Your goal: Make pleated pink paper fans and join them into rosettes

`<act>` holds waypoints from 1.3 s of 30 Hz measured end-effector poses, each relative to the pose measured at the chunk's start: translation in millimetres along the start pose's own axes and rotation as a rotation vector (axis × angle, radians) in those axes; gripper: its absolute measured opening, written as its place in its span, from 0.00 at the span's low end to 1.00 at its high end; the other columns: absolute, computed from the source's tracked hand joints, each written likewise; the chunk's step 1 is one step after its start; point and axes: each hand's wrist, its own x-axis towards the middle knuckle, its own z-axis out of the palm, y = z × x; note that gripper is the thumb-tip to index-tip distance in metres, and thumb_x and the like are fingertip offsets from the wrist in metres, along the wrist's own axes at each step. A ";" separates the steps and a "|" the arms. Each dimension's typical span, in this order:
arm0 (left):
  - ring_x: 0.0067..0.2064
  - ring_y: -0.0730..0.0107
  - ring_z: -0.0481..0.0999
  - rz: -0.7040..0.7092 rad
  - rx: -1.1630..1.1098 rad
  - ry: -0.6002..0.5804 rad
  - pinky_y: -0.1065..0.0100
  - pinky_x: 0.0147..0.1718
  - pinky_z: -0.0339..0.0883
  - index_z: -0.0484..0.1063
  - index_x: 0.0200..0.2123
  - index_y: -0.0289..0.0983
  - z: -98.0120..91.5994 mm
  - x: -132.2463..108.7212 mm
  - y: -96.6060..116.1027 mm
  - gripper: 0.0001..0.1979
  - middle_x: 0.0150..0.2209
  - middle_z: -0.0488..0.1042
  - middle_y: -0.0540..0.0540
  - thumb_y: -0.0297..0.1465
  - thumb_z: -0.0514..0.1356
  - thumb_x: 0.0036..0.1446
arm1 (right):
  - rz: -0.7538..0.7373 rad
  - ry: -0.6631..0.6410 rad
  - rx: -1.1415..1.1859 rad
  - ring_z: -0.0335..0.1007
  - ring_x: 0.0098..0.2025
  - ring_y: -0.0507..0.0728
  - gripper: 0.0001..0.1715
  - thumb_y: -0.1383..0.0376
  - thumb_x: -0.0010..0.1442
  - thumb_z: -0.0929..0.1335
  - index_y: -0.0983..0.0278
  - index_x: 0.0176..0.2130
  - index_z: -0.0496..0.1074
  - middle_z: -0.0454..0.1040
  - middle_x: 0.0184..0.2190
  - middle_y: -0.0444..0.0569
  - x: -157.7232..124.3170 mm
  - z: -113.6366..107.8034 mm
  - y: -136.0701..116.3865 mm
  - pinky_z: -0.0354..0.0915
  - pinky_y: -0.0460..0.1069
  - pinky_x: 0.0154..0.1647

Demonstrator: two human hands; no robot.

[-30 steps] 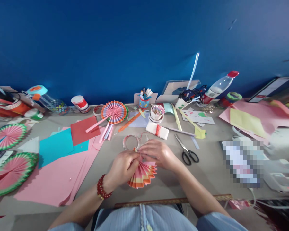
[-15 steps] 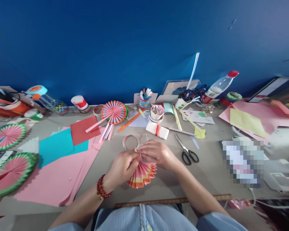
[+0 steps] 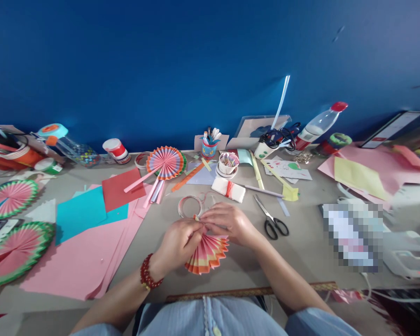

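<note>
A pleated paper fan (image 3: pixel 208 255) in pink, yellow and orange hangs half spread below my fingers, its gathered end pinched between both hands. My left hand (image 3: pixel 182 240), with a red bead bracelet (image 3: pixel 149 272) at the wrist, is closed on that end from the left. My right hand (image 3: pixel 231 224) is closed on it from the right, fingers pointing left. What exactly lies between the fingertips is hidden. Just beyond the hands is a roll of tape (image 3: pixel 190 198), and thin reddish thread lies beside it. Black-handled scissors (image 3: pixel 271 218) rest to the right.
A finished round fan (image 3: pixel 165 163) lies at the back; green-edged fans (image 3: pixel 19 249) are at the far left. Pink paper sheets (image 3: pixel 77 261) cover the left side. A white bundle tied with red thread (image 3: pixel 228 190) sits ahead. A bottle (image 3: pixel 320 126) leans at the back right.
The paper fan's right edge has shifted very slightly to the right. Both hands keep nearly the same place and pinch.
</note>
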 end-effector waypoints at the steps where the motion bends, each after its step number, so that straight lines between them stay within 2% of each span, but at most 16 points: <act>1: 0.36 0.63 0.77 0.001 -0.004 -0.003 0.67 0.37 0.66 0.75 0.33 0.39 0.0 -0.1 -0.1 0.15 0.32 0.78 0.45 0.28 0.49 0.64 | 0.002 -0.002 0.002 0.77 0.45 0.56 0.11 0.64 0.67 0.66 0.61 0.44 0.77 0.81 0.42 0.51 -0.1 0.2 0.0 0.69 0.53 0.49; 9: 0.35 0.65 0.76 -0.018 -0.037 -0.024 0.68 0.36 0.64 0.72 0.31 0.38 -1.1 0.0 1.6 0.15 0.31 0.77 0.46 0.29 0.48 0.65 | 0.005 -0.022 -0.012 0.77 0.45 0.55 0.10 0.63 0.68 0.66 0.60 0.44 0.77 0.81 0.42 0.50 0.8 -1.7 0.4 0.69 0.51 0.48; 16: 0.36 0.64 0.77 -0.026 -0.043 -0.006 0.67 0.37 0.66 0.74 0.32 0.38 -1.1 1.1 -0.6 0.16 0.32 0.78 0.45 0.31 0.48 0.67 | -0.021 -0.049 0.048 0.76 0.49 0.58 0.13 0.60 0.66 0.67 0.61 0.49 0.75 0.80 0.46 0.54 0.3 -3.8 0.6 0.69 0.52 0.48; 21: 0.37 0.62 0.77 -0.026 -0.025 -0.023 0.66 0.39 0.67 0.75 0.34 0.38 -1.7 1.0 -0.6 0.15 0.33 0.79 0.45 0.30 0.49 0.65 | 0.005 -0.046 0.028 0.77 0.47 0.57 0.10 0.63 0.67 0.67 0.60 0.46 0.76 0.81 0.44 0.51 0.9 -4.0 0.2 0.69 0.52 0.48; 26: 0.39 0.63 0.77 -0.022 -0.052 -0.040 0.66 0.40 0.66 0.75 0.35 0.37 -2.2 0.7 -0.7 0.15 0.36 0.79 0.45 0.30 0.49 0.66 | -0.004 -0.028 0.000 0.77 0.45 0.57 0.10 0.64 0.67 0.66 0.62 0.46 0.76 0.81 0.42 0.52 2.0 -3.7 -1.7 0.69 0.52 0.47; 33: 0.40 0.63 0.77 -0.044 -0.089 -0.047 0.66 0.40 0.66 0.76 0.37 0.37 0.1 0.0 -5.3 0.15 0.37 0.79 0.44 0.32 0.49 0.68 | 0.005 -0.006 -0.061 0.77 0.43 0.56 0.12 0.60 0.68 0.65 0.62 0.43 0.76 0.81 0.41 0.52 2.7 -2.5 -3.1 0.68 0.52 0.47; 39: 0.40 0.63 0.77 -0.015 -0.053 -0.010 0.67 0.39 0.66 0.76 0.37 0.37 1.1 0.0 -10.0 0.15 0.39 0.79 0.43 0.31 0.49 0.67 | -0.012 -0.029 -0.007 0.76 0.43 0.56 0.13 0.60 0.67 0.66 0.63 0.47 0.75 0.80 0.44 0.54 0.8 -3.5 -0.3 0.68 0.51 0.46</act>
